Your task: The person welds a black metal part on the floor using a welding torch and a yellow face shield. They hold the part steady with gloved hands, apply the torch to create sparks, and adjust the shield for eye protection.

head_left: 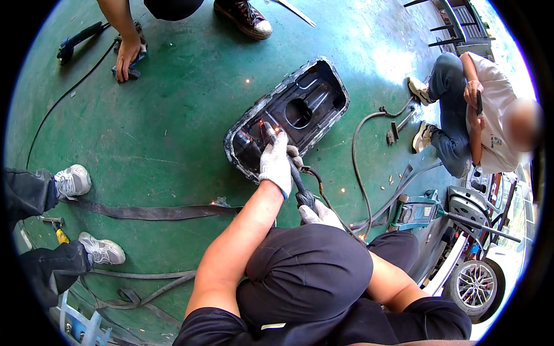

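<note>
A dark metal pan (317,104) with a pale, rough rim and a round recess lies on the floor ahead of me. My gloved left hand (274,164) is closed round the front part of a long dark handheld tool (297,180), over the pan's near end. Orange sparks or glow show at the tool's tip inside the pan. Lower down, my gloved right hand (320,214) grips the tool's rear, partly hidden behind my knee. A black hose (317,184) runs beside the tool.
A co-worker's hand (124,60) holds a rag at upper left; another person's legs (52,254) stand left. A seated person (485,109) holds a phone at right. Straps (133,211), hoses (363,138), a hammer (60,233), a floor jack (418,210) and a car wheel (472,285) surround me.
</note>
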A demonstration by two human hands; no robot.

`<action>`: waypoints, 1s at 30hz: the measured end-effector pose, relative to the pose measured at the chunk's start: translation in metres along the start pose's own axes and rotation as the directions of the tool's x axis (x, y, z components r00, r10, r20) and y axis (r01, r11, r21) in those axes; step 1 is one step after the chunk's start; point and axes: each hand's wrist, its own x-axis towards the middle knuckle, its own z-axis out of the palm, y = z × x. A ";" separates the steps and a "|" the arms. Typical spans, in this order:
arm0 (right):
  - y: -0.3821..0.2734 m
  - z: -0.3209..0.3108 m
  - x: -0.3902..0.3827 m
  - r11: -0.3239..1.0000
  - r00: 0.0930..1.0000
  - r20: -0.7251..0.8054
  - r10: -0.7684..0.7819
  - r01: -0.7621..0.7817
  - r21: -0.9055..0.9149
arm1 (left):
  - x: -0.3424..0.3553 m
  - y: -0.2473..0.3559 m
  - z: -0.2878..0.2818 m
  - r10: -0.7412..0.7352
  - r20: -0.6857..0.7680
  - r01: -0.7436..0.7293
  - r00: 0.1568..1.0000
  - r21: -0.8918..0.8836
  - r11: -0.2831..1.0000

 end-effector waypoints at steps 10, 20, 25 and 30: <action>-0.027 -0.004 -0.006 0.999 1.000 0.030 0.002 -0.003 0.041 | 0.004 0.005 0.000 0.025 -0.029 -0.023 0.999 0.051 0.998; -0.028 -0.004 -0.004 1.000 1.000 0.025 0.018 -0.018 0.013 | 0.008 0.004 -0.003 0.026 -0.021 -0.025 0.999 0.036 0.999; -0.040 -0.005 -0.008 0.998 0.999 0.019 0.044 -0.043 -0.036 | 0.009 0.005 -0.004 0.029 -0.022 -0.028 0.999 0.033 0.999; -0.012 0.001 0.003 1.000 1.000 -0.013 -0.027 0.027 -0.011 | 0.011 0.003 -0.006 0.095 0.071 -0.098 0.993 0.041 0.994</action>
